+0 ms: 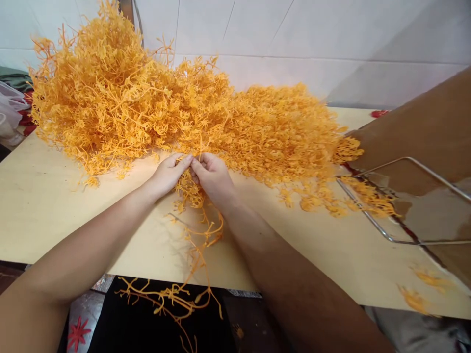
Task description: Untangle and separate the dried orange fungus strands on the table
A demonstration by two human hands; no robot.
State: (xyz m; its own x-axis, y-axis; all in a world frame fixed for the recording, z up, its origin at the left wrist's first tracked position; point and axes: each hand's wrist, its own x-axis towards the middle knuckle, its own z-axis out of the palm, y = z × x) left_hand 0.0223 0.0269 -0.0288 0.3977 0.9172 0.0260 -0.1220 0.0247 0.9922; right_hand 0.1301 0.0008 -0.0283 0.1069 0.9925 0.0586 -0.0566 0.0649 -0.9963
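Observation:
My left hand [172, 170] and my right hand [211, 171] meet at the near edge of a big heap of orange-yellow plastic-looking sprigs [154, 108]. Thumbs and fingertips of both are pinched together on a thin branching orange sprig [191, 193]. Part of it shows below the fingers, and a thin stem pokes up above them. Exactly where each hand grips is hidden by the fingers. A long, sparse orange strand [198, 255] trails from beneath the hands over the table's front edge, down across dark clothing.
The heap spreads along the pale table [140, 240] against a tiled wall [257, 34]. At right stand a brown cardboard-like panel [427, 117] and a bent metal wire frame [375, 225]. Loose orange pieces [414, 299] lie near the front right; plastic bags [11, 108] sit far left.

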